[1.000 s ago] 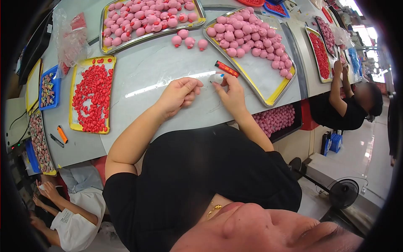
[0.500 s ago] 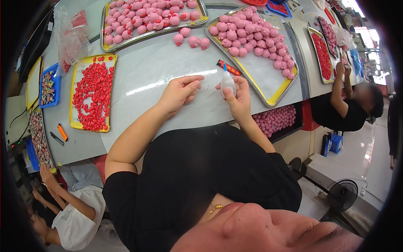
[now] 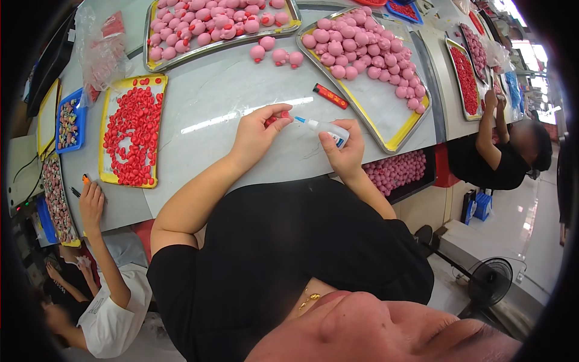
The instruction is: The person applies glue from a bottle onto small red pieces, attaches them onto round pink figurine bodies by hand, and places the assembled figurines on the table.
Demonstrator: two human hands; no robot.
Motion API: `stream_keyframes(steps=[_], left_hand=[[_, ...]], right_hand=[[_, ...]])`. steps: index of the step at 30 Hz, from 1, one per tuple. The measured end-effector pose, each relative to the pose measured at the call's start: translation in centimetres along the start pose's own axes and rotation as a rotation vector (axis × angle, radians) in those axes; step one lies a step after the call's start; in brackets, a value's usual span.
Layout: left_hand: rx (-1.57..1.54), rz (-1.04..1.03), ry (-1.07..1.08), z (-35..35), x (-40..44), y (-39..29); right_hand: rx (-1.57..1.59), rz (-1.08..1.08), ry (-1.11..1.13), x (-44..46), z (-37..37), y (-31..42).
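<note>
My left hand (image 3: 256,133) pinches small red pieces (image 3: 285,114) between its fingertips, partly hidden by the fingers. In my right hand (image 3: 346,152) lies a small white squeeze bottle (image 3: 313,125), tilted sideways. Its blue nozzle tip points left and is close to the red pieces; I cannot tell whether it touches them. Beyond the right hand a red lighter-like stick (image 3: 330,96) rests on the table. A few pink ball-shaped figures (image 3: 279,57) with red parts sit on the tabletop past my hands.
Left is a yellow-edged tray (image 3: 104,145) of red pieces. Trays of pink figures (image 3: 199,18) and pink balls (image 3: 362,45) stand at the back and right. A co-worker's hand (image 3: 91,205) reaches onto the table at left; another person (image 3: 500,151) works at right.
My right hand has tipped the bottle from upright to sideways, its nozzle now by my left fingertips. Red pieces now show in the left hand. The left co-worker's hand has moved onto the table.
</note>
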State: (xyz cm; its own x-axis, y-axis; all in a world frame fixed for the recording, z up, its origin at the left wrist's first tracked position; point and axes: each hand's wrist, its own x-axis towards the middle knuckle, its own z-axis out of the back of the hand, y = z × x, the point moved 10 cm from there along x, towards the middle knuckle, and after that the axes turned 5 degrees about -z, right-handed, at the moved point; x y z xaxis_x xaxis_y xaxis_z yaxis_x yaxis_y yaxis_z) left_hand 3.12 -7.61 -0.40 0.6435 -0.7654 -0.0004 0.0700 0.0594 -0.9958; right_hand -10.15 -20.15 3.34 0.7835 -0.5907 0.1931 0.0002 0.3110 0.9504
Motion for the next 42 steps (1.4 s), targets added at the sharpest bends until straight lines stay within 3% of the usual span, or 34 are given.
stream_keyframes(steps=[5,14,31,42], left_hand=[[0.008,-0.008,0.006,-0.1,0.0,-0.1],[0.018,-0.012,0.019,-0.2,0.0,0.0],[0.318,-0.352,-0.027,0.0,-0.2,-3.1],[0.307,-0.323,-0.038,-0.1,-0.1,-2.8]], right_hand=[[-0.114,0.116,0.005,0.1,-0.3,1.2],[-0.185,0.137,-0.013,0.2,-0.3,2.1],[-0.141,-0.018,0.058,0.3,-0.3,0.8],[-0.185,0.045,0.016,0.3,0.0,1.4]])
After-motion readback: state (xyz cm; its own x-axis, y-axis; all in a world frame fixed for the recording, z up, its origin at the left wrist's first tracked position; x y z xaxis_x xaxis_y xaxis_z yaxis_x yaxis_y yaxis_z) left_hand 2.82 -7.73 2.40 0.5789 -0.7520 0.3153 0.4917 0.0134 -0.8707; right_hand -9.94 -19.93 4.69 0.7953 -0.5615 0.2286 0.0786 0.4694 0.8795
